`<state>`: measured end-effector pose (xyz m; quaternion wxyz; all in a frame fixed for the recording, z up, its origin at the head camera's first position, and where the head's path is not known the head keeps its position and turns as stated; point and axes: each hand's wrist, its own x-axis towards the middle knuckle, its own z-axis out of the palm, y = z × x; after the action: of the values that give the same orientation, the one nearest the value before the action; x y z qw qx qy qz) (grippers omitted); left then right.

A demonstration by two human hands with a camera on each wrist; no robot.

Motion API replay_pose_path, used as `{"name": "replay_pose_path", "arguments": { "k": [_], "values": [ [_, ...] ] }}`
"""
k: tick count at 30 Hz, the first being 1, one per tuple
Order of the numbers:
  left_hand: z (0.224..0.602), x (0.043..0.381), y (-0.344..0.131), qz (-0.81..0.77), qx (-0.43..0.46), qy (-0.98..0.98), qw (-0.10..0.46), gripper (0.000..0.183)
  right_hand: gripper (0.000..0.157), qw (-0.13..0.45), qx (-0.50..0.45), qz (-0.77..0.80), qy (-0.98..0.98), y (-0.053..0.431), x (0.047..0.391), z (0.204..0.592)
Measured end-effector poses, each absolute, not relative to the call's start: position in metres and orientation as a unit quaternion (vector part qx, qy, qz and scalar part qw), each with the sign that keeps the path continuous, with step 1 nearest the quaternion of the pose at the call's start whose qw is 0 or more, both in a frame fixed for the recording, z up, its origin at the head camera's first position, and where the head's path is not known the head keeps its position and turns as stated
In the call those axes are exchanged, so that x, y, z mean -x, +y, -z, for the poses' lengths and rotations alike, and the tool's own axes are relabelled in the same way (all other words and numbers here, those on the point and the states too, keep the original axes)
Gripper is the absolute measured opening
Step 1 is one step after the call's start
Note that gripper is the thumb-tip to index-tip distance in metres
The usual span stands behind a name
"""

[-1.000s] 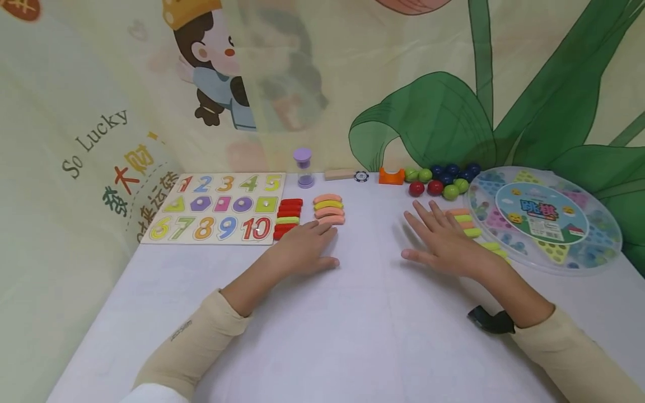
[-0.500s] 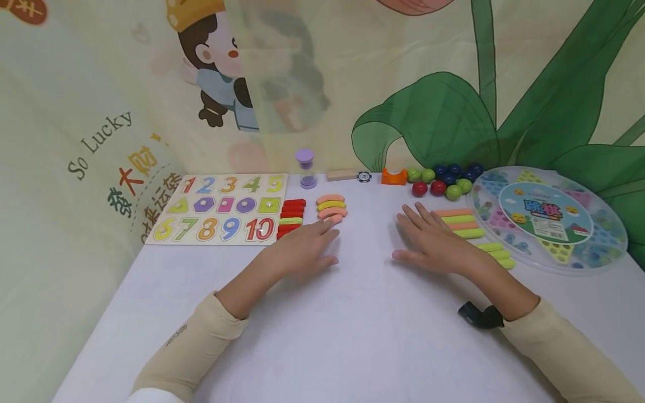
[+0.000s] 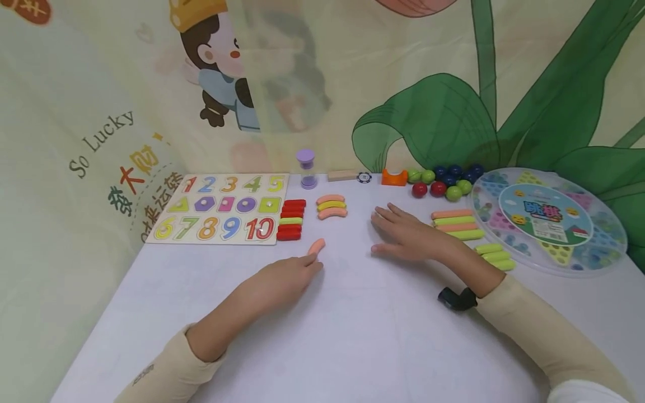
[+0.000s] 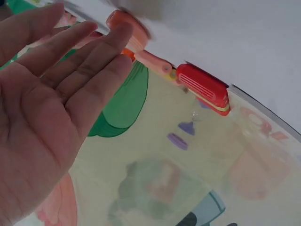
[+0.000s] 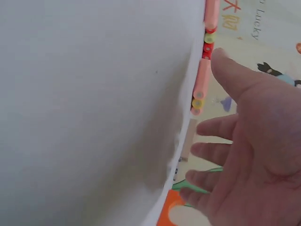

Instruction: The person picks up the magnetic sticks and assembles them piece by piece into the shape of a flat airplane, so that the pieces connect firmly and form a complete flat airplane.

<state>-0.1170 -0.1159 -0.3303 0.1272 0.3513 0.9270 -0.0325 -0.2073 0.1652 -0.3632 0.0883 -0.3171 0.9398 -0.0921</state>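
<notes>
My left hand reaches over the white table, its fingertips at a small pink curved stick. In the left wrist view the fingers are stretched out, and one fingertip overlaps the pink stick. Beyond it lies a row of curved sticks, pink and yellow. Left of that row, red sticks with a light green one are lined up along a number board. My right hand holds nothing, fingers spread and palm down; the right wrist view shows a gap between this hand and the tabletop.
Pink and light green sticks lie right of my right hand, beside a round clear game box. Red, green and blue balls, an orange piece, a wooden block and a purple sand timer line the back.
My left hand has drawn one pink curved stick toward me and slightly left, away from its row. My right hand has shifted left, away from the pink and green sticks.
</notes>
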Motion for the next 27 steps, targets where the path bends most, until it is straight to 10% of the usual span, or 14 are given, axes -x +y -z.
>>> {"name": "replay_pose_path", "arguments": {
  "k": [18,27],
  "values": [
    [0.332,0.107,-0.132,-0.043,-0.345,0.93,0.119,0.047,0.014,-0.036,0.379,0.088,0.92,0.083,0.245,0.362],
    [0.34,0.118,-0.146,-0.07,-0.32,0.929,0.175,0.067,0.017,0.069,0.321,0.169,0.929,0.069,0.234,0.361]
  ]
}}
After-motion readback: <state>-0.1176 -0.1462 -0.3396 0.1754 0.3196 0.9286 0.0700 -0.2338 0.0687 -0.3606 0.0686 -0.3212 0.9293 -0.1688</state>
